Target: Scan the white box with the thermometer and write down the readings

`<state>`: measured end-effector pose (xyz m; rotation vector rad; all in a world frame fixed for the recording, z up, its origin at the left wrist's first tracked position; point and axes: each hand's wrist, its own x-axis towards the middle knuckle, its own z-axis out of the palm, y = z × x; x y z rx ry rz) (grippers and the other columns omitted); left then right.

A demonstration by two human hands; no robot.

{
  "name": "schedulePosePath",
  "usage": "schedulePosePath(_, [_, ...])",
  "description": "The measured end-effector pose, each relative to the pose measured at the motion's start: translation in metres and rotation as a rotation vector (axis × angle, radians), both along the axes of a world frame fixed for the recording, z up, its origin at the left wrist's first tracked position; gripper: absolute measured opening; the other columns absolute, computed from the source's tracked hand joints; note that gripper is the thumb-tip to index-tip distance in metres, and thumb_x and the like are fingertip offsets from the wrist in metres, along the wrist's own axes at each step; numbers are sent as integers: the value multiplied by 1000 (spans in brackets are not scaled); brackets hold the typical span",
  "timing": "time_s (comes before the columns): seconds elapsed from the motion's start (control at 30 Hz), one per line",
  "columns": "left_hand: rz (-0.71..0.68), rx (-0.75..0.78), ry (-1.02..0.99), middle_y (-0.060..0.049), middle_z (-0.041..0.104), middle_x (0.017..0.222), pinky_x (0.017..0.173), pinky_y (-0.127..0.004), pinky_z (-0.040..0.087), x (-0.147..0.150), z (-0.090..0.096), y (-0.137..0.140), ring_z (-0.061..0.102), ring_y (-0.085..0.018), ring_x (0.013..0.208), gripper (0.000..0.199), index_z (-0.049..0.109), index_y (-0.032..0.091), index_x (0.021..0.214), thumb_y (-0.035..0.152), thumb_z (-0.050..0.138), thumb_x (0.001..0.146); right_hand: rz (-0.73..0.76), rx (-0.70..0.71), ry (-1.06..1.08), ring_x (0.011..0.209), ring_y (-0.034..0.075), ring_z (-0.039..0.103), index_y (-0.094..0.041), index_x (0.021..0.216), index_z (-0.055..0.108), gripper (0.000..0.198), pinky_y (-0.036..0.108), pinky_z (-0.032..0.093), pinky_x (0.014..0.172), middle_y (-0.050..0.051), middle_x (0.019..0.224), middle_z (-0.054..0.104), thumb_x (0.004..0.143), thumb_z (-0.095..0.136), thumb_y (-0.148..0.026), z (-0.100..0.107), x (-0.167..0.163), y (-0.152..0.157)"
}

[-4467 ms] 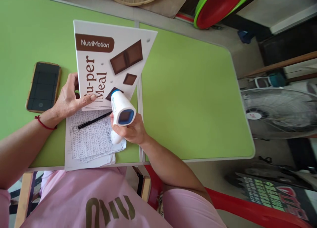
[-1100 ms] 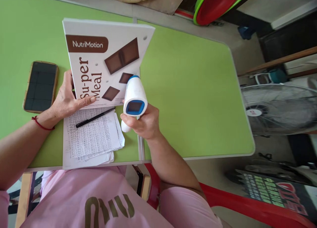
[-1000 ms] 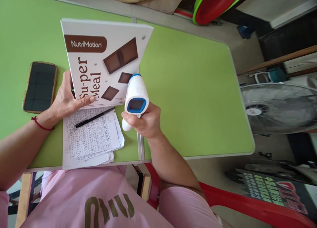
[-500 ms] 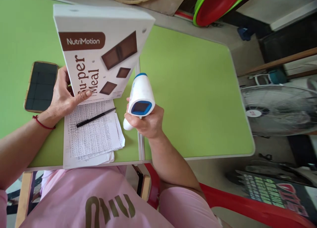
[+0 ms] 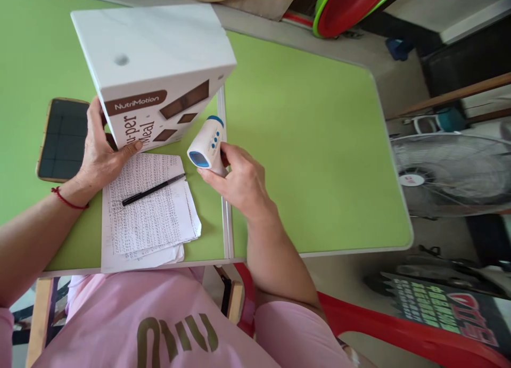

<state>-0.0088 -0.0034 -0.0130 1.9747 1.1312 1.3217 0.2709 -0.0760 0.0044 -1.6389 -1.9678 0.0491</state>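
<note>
My left hand [image 5: 99,155] grips the lower left corner of a white NutriMotion Super Meal box [image 5: 151,64], which stands tilted toward me so its plain white top face shows. My right hand [image 5: 239,181] holds a white and blue handheld scanner [image 5: 206,145], tipped on its side just right of the box's lower corner. Both are above a green table [image 5: 311,144].
A black pen [image 5: 154,189] lies on a stack of handwritten sheets [image 5: 149,213] near the table's front edge. A phone [image 5: 64,139] lies face up at the left. A fan [image 5: 451,176] stands right of the table. Red and green trays [image 5: 347,6] lean at the back.
The box has been tipped up toward me, so its top face now shows. My right hand has lowered the scanner and turned it onto its side, closer to the box.
</note>
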Motion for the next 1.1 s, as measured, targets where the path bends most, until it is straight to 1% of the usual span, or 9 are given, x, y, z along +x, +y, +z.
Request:
schedulePosePath(0.17, [62,-23,15,-8,51,131,106,-64,39,2,-5,0,49,-37,126,78,45,21,133,59,79,75,-27,-46,-142,95,29,59,-17,120,61,42,47,50,84,13,101,67,86,62,-42,-2,17,2])
schedulePosePath(0.27, [65,-16,34,-7,51,131,106,-66,38,2,-5,-1,49,-35,125,72,47,24,130,59,78,75,-54,-81,-198,97,31,57,-16,124,60,45,50,47,86,15,104,65,88,60,-41,-4,26,3])
schedulePosePath(0.47, [57,-19,54,-7,43,143,110,-63,36,3,2,-3,45,-35,129,71,48,18,129,61,75,80,-65,-153,-230,98,32,55,-18,127,59,47,51,45,85,15,104,63,90,57,-47,-13,35,8])
schedulePosePath(0.57, [44,5,31,-6,40,147,110,-61,38,3,4,-3,46,-34,128,72,47,21,131,60,77,78,-66,-142,-245,95,31,55,-18,124,60,46,49,45,83,14,100,64,89,59,-47,-16,36,10])
schedulePosePath(0.67, [27,20,12,-6,45,142,109,-61,39,3,3,-2,48,-35,127,73,47,22,132,59,78,77,-67,-125,-266,93,30,55,-18,122,61,43,48,46,83,13,99,65,88,60,-44,-17,36,10])
schedulePosePath(0.77, [27,3,9,-6,52,132,108,-61,40,3,1,-1,50,-35,126,71,48,21,129,58,78,77,-59,-110,-270,98,31,55,-17,123,60,41,51,46,87,14,105,63,87,61,-37,-12,32,8])
schedulePosePath(0.87, [34,2,-3,-6,54,130,108,-61,40,2,0,0,50,-34,125,71,50,20,127,56,81,75,-43,-66,-250,107,34,53,-15,125,60,45,56,43,95,17,113,59,82,64,-27,-3,22,3])
schedulePosePath(0.97, [22,8,-15,-5,54,129,107,-61,41,2,0,0,50,-34,124,69,50,20,124,57,81,75,34,-44,-206,112,34,52,-18,127,59,46,59,40,100,16,118,57,82,64,-24,5,8,-4])
schedulePosePath(1.1, [-19,28,-13,-4,50,131,107,-64,37,2,2,-2,48,-34,125,62,49,19,124,51,79,81,317,-81,-151,119,31,50,-22,125,61,41,53,41,105,11,125,58,86,67,-35,10,-8,-12])
